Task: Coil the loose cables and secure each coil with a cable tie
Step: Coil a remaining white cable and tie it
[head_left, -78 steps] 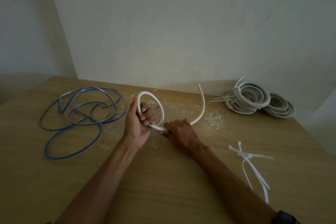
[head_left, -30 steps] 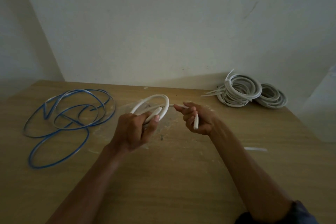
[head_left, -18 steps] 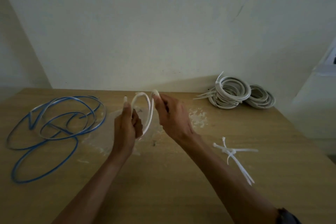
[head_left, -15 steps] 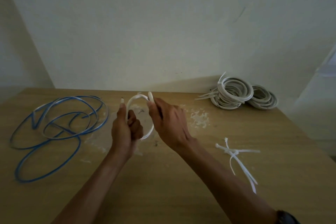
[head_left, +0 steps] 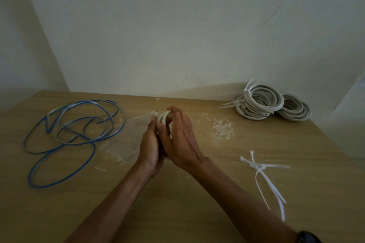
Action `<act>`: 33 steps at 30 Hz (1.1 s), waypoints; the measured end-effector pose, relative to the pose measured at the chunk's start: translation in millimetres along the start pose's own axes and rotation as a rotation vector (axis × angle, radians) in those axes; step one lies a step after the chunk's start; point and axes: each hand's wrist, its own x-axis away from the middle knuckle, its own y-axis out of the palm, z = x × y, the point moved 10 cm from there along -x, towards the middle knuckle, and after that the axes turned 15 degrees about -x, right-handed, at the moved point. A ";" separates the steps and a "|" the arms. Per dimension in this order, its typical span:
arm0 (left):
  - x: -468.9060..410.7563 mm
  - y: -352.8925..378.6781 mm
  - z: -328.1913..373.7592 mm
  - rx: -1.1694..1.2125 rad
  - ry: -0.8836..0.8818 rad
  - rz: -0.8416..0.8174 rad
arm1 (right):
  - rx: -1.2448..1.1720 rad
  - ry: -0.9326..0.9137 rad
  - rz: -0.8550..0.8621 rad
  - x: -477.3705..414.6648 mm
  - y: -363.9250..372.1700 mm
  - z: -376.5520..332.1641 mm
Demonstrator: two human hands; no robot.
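A short white cable (head_left: 163,117) is wound into a small coil and held upright above the middle of the wooden table (head_left: 177,213). My left hand (head_left: 150,148) grips the coil from the left. My right hand (head_left: 179,140) holds it from the right, fingers curled over its top. Most of the coil is hidden between the two hands. A bunch of loose white cable ties (head_left: 264,175) lies on the table to the right of my right forearm. A loose blue cable (head_left: 75,132) sprawls in untidy loops at the left.
Two stacks of tied white cable coils, one (head_left: 258,102) and the other (head_left: 294,107), sit at the back right by the wall. White crumbs and dust (head_left: 223,129) are scattered around the table's middle. The table's right edge runs diagonally near the ties.
The white cable went from one open loop with a free end to a tight small coil. My right hand wound the end in and closed against my left hand.
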 end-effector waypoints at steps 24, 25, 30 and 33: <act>-9.9 -21.3 -5.7 -0.230 -0.171 -0.080 | -0.286 0.030 0.077 -19.5 -25.5 12.3; -10.3 -15.7 -5.0 -0.228 -0.171 -0.154 | -0.271 -0.022 0.048 -21.5 -29.3 10.0; -8.7 -10.5 -8.6 -0.438 -0.158 -0.250 | -0.110 -0.206 -0.026 -11.9 -16.6 6.2; -13.4 -18.3 -8.8 -0.497 -0.149 -0.200 | -0.022 -0.228 0.051 -9.1 -13.7 9.5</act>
